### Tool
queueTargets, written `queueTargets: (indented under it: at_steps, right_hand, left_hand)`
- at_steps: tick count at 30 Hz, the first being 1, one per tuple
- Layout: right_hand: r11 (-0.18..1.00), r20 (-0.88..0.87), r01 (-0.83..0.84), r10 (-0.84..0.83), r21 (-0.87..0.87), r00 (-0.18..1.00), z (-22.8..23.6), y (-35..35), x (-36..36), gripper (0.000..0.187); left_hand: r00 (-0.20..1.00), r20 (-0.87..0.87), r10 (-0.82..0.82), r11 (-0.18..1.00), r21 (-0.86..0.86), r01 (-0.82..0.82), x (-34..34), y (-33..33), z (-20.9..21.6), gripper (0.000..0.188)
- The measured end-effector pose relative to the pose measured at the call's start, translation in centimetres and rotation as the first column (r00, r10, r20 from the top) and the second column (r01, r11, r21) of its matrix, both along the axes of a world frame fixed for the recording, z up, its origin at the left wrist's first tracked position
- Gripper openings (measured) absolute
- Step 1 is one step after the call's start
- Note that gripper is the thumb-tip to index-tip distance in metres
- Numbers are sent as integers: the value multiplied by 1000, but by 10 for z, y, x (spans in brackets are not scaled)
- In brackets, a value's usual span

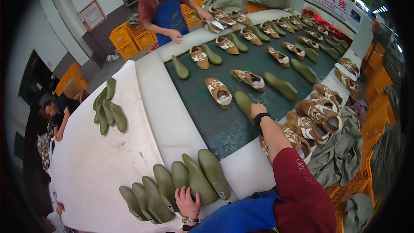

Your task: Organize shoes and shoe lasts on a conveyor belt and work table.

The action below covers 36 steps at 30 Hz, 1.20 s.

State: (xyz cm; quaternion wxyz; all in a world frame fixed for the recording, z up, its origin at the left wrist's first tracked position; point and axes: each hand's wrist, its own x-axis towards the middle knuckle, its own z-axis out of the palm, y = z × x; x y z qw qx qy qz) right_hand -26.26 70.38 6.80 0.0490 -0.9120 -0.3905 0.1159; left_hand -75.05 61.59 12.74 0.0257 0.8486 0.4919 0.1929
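Observation:
Several olive-green shoe lasts [164, 185] stand in a slanting row at the front edge of a white table. My left hand [187, 203] is among them, its fingers curled round the lower end of one green last [180, 174]; its thumb side is partly hidden. Over the dark green conveyor belt [220, 136], my outstretched right hand [258, 110] grips the end of another shoe last [244, 102]. Just beyond it are two brown-and-white sneakers [219, 92] and a loose green last [280, 86]. More sneakers and lasts lie in rows farther along the belt.
Sneakers are piled [317, 116] on the right ledge, beside grey-green cloth [340, 151] and orange crates [362, 185]. A small heap of lasts [110, 112] lies on the white table [90, 159]. Across the belt, a person in a blue apron [170, 23] handles sneakers. Another person sits far left.

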Motion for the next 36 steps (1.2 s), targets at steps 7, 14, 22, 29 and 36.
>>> queueTargets:
  at_steps: [7,14,22,29,36]
  right_hand:
    - [998,-34,-63,64,29,997,4,1,-17,33]
    - [632,-50,-608,712,480,700,28,1,-145,38]
    - [552,-47,-833,833,24,551,79,-110,-285,51]
    - [672,-103,-734,740,97,665,64,-165,-289,52]
    - [789,39,-557,568,260,822,49,-92,-245,60]
  left_hand:
    - [999,34,-30,999,-9,31,-15,-2,0,36]
    - [994,108,30,1000,-4,-30,-6,-11,-20,38]
    - [992,115,47,999,17,-49,-9,-18,-18,39]
    - [993,113,-42,999,35,39,-7,-16,-18,37]
    - [998,38,-43,997,65,40,-19,-12,-15,30]
